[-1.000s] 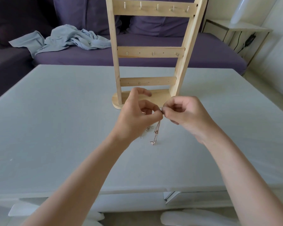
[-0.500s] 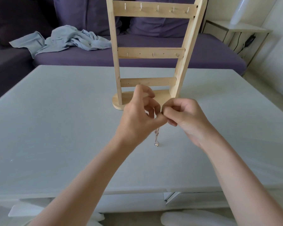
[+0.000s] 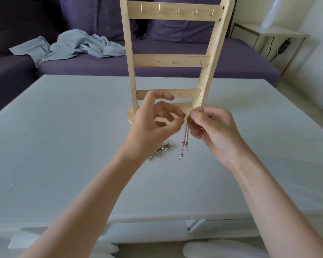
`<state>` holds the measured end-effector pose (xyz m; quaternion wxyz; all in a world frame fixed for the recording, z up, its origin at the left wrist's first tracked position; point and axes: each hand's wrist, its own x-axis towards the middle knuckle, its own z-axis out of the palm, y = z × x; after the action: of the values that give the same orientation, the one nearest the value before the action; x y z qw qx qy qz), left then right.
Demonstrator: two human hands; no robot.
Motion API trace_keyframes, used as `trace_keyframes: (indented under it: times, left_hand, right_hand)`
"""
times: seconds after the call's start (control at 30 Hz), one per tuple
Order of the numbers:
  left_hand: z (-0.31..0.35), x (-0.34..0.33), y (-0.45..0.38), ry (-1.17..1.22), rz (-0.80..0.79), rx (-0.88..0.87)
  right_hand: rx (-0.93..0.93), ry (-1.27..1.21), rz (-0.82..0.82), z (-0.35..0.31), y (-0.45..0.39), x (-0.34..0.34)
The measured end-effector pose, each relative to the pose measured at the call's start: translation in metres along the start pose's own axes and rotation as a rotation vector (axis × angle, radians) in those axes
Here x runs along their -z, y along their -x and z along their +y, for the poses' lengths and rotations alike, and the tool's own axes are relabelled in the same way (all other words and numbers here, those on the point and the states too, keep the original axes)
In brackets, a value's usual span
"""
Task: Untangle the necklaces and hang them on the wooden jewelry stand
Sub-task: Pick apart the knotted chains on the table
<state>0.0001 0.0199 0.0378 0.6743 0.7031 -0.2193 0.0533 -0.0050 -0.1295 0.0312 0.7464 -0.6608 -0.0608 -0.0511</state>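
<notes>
While a crumpled blue cloth (image 3: pixel 71 44) lies on the purple sofa (image 3: pixel 175 66) at the far left, we work over the pale counter (image 3: pixel 63 136) in front of it. Our left hand (image 3: pixel 153 125) hovers above the counter with its fingers loosely curled and the thumb and forefinger close together; we cannot tell whether anything is caught between them. Just below and beside that wrist, a tangled heap of chain (image 3: pixel 161 149) rests on the counter. Behind our hands rises the wooden jewelry stand (image 3: pixel 172 60), upright on its rounded base, its three crossbars carrying small hooks with nothing hung on them. To the right of the heap, a thin necklace (image 3: pixel 185 142) dangles straight down, its lower end near the counter surface. Our right hand (image 3: pixel 213 131) pinches the top of that necklace between thumb and curled fingers, just beside the left fingertips. Farther right stands a white side table (image 3: pixel 280 32) with a dark cable below it.
</notes>
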Motion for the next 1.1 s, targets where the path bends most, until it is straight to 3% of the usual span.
trace_keyframes:
  times: [0.33, 0.6, 0.87, 1.1]
  left_hand:
    - [-0.001, 0.000, 0.001, -0.289, -0.062, -0.136]
    - [0.001, -0.004, 0.006, 0.218, -0.141, 0.235]
    - [0.000, -0.008, 0.005, 0.426, -0.058, 0.392]
    - [-0.003, -0.003, 0.002, 0.118, -0.016, 0.159]
  right_hand:
    - [-0.074, 0.099, -0.100, -0.002, 0.002, 0.001]
    - [-0.078, 0.106, -0.234, -0.006, 0.003, 0.008]
    - [-0.060, 0.104, -0.145, -0.004, 0.001, 0.009]
    - [-0.056, 0.088, -0.098, -0.006, 0.001, 0.010]
